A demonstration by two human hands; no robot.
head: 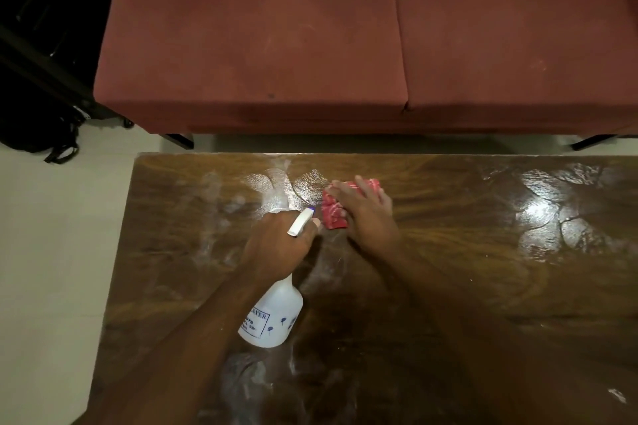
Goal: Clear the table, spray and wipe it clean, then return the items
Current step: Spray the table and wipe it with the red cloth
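Note:
A dark wooden table (466, 286) fills the lower half of the head view, its top streaked with wet spray near the far edge. My left hand (276, 245) grips the neck of a white spray bottle (272, 317), whose nozzle points toward the far edge. Just right of the nozzle, my right hand (366, 214) presses flat on a folded red and white cloth (332, 214) lying on the tabletop. The fingers cover much of the cloth.
A dark red sofa (345, 45) stands just beyond the table's far edge. A black bag (38, 134) lies on the pale floor at the left. A small white scrap (618, 404) sits on the table's near right.

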